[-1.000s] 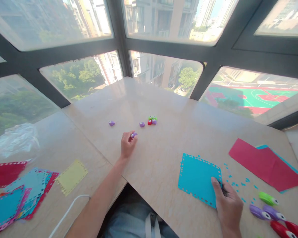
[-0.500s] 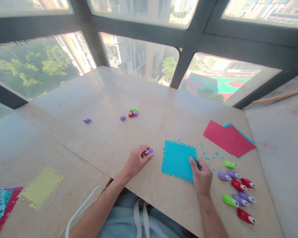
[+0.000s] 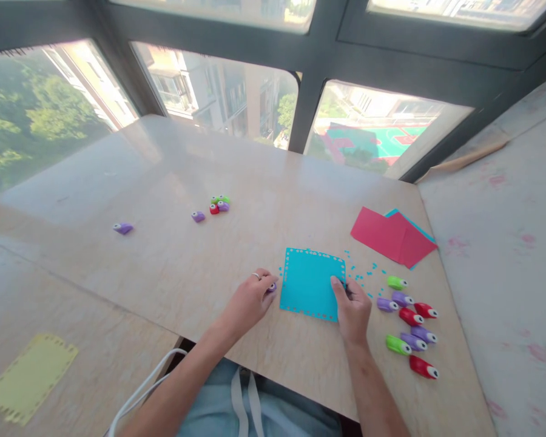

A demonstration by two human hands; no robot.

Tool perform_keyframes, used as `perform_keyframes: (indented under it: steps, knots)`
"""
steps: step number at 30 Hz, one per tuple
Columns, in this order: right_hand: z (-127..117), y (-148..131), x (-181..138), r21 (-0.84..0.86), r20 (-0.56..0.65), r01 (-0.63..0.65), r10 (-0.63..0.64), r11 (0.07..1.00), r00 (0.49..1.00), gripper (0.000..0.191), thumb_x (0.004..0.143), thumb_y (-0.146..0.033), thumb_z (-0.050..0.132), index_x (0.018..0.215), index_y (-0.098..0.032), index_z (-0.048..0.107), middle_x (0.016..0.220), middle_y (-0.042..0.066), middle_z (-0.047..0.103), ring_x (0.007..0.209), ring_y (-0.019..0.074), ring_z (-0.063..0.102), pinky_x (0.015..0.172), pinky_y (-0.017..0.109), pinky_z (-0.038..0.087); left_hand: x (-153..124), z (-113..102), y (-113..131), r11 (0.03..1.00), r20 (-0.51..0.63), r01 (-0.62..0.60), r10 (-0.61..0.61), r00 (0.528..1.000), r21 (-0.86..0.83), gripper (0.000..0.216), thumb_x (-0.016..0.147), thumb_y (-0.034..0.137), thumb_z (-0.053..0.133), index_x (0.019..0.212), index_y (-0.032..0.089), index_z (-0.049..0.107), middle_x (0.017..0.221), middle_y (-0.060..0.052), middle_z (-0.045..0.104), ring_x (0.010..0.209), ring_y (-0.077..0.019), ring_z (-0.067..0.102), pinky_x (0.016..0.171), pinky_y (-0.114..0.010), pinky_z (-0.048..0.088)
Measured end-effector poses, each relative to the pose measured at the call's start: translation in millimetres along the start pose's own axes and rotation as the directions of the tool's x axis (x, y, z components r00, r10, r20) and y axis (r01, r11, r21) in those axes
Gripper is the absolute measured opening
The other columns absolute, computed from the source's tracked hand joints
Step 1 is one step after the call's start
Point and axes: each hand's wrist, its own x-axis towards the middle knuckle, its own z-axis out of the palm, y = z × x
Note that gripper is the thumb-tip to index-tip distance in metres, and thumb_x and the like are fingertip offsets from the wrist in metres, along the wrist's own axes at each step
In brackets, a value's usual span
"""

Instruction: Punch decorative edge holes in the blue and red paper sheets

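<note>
While the right hand (image 3: pixel 355 311) is pinching the blue sheet (image 3: pixel 310 284) at its three o'clock edge, the left hand (image 3: pixel 251 297), nearly closed, is holding a purple punch (image 3: pixel 272 288) just outside the sheet's nine o'clock; farther off, red paper (image 3: pixel 384 235) is lying toward two.

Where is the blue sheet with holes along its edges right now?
In the head view, the blue sheet is just right of and below centre, its right edge held by the right hand and its left edge near the left hand.
</note>
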Motion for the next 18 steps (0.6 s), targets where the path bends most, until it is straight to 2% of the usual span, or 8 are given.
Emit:
perform_keyframes:
  steps: [5,11,18]
  knots:
    - [-1,1,1,0.043,-0.007,-0.03,0.031,0.999,1.0,0.043,0.08,-0.054,0.062,0.062,-0.021,0.041,0.06,-0.006,0.027,0.055,0.0097,0.027,0.05,0.024,0.024,-1,-8,-3,0.997,0.058,0.043,-0.039,0.998,-0.063,0.037,0.086,0.004,0.048,0.114,0.022,0.064,0.11,-0.008,0.06,0.094,-0.0167,0.063,0.084,-0.03,0.051]
    - [0,-2,1,0.052,0.008,-0.019,0.018,0.998,1.0,0.042,0.081,-0.051,0.062,0.06,-0.021,0.041,0.059,-0.006,0.027,0.055,0.0096,0.027,0.05,0.024,0.023,2,-18,2,0.992,0.163,0.079,-0.094,0.982,0.097,0.025,0.087,0.01,0.054,0.104,0.023,0.067,0.098,-0.005,0.061,0.087,-0.0188,0.062,0.08,-0.031,0.048]
    - [3,-3,3,0.009,0.013,0.014,-0.014,1.0,1.0,0.041,0.083,-0.05,0.06,0.06,-0.02,0.043,0.06,-0.006,0.028,0.056,0.0103,0.028,0.052,0.024,0.024,2,-17,3,0.985,0.144,0.094,-0.116,0.983,0.147,0.022,0.088,0.014,0.055,0.103,0.024,0.067,0.097,-0.005,0.064,0.086,-0.019,0.064,0.079,-0.03,0.048]
